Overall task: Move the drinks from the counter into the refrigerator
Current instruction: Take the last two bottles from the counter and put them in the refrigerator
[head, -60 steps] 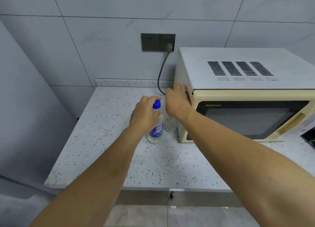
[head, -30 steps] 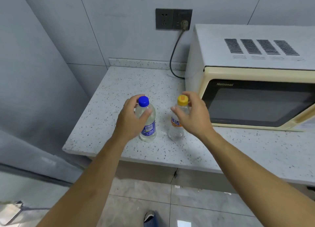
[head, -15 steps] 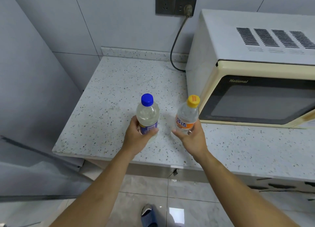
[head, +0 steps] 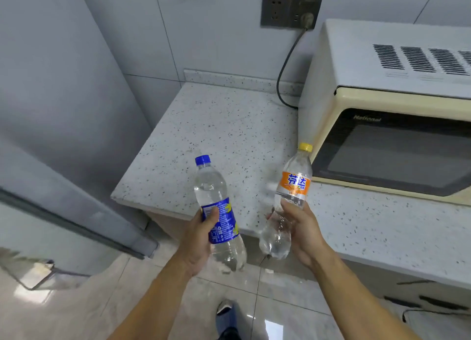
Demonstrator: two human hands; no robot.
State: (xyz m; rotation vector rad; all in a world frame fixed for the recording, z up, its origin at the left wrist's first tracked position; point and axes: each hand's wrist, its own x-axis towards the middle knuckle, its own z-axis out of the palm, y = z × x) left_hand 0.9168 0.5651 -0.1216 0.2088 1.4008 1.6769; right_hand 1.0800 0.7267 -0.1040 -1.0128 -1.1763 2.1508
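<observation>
- Two drinks are up in the air, one in each hand, and both are off the counter [head: 216, 125].
- One is the blue-cap bottle [head: 216, 209]. The left hand [head: 201, 240] has it. The fingers are curled tight around its blue label, and the thumb lies across the front.
- That bottle leans a little, with its cap toward the wall. Its bottom hangs past the counter edge, over the floor.
- One more is the yellow-cap bottle [head: 288, 202], with an orange label. The right hand [head: 303, 235] has it, fingers wrapped around the lower half, just under the label.
- That bottle leans too, and its cap is near the front of the microwave [head: 382, 84] but not touching it.
- Both bottles look clear inside, like water. The two bottles are near each other but do not touch.
- No other drinks show on the counter. It looks bare next to the microwave, though the far right side is cut off, so I cannot tell about that part.
- So the picking-up part looks done.
- What is left is the carrying and the putting away. The big grey thing on the left [head: 51, 110] may be the refrigerator, but I cannot tell for sure.
- No open door or shelf shows, so the bottles are not in the refrigerator yet.
- Both hands are full, so opening a door may be tricky.
</observation>
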